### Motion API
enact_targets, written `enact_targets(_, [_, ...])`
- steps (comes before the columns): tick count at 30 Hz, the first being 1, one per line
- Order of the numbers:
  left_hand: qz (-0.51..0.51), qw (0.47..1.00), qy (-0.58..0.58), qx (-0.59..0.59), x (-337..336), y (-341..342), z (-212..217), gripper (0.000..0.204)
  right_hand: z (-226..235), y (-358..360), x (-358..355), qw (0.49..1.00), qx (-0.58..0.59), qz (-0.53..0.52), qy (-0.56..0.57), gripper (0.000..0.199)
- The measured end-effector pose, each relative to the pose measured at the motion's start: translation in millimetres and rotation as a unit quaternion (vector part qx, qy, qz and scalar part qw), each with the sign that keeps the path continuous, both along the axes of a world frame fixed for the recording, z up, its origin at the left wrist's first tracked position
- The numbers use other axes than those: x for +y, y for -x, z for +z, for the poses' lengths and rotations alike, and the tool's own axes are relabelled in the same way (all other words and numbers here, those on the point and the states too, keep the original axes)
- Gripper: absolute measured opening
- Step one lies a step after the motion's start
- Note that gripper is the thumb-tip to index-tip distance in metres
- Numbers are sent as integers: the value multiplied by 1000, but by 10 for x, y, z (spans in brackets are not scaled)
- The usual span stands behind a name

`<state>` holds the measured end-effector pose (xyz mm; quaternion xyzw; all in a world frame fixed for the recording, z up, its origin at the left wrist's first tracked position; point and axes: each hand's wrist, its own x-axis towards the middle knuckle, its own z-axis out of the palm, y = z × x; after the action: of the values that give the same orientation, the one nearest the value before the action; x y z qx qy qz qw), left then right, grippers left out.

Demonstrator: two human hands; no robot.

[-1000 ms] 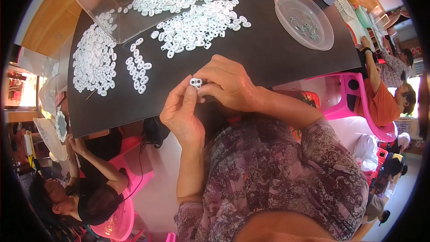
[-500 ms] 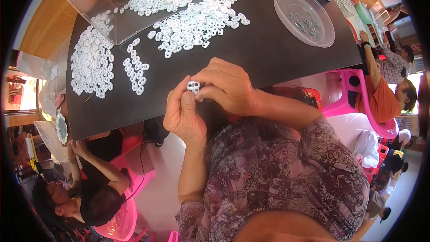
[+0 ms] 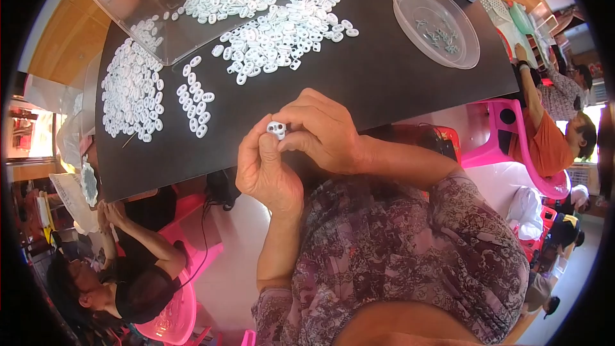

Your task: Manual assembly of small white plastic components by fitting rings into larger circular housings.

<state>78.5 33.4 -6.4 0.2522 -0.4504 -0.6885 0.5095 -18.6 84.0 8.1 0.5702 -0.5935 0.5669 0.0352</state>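
A small white plastic piece with two holes (image 3: 276, 129), much like a cord stopper, is pinched between the fingertips of both hands just off the table's near edge. My left hand (image 3: 269, 170) grips it from the left, the thumb pressed below it. From the right, my right hand (image 3: 323, 129) holds it with thumb and curled forefinger. Fingers partly cover the piece. Beyond the hands lies a loose pile of white two-holed pieces (image 3: 272, 41). A short column of similar pieces (image 3: 194, 97) sits to the left.
A larger white pile (image 3: 131, 93) covers the table's left side, beside a clear plastic box (image 3: 173, 51). A round clear tray (image 3: 473, 57) with small metal springs stands at the far right of the dark table (image 3: 359, 83). Other people sit at both sides, near pink chairs (image 3: 496, 141).
Both hands have shifted slightly nearer to me with the white piece. The piece has turned a little between the fingertips, and the two hands are pressed closer around it.
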Motion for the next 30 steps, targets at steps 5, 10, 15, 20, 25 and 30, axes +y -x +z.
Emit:
enact_targets(5, [-18, 999, 26, 21, 37, -34, -19, 22, -27, 0, 5, 1000, 2, 7, 9, 27])
enact_targets(10, [-10, 997, 74, 19, 73, -5, -68, 24, -77, 4, 15, 997, 25, 0, 67, 28])
enact_targets(15, [-2, 997, 72, 23, 107, 33, -129, 20, -111, -2, 37, 996, 45, -4, 79, 28])
enact_targets(20, [-19, 997, 65, 35, 119, 37, -151, 20, -138, 14, 37, 994, 61, -6, 90, 28])
enact_targets(25, [-18, 999, 48, 16, 138, 72, -105, 20, -148, 46, 38, 995, 47, 1, 83, 30])
enact_targets(30, [-25, 997, 48, 49, 175, 54, 11, 23, -77, -50, 50, 994, 42, -29, 99, 26])
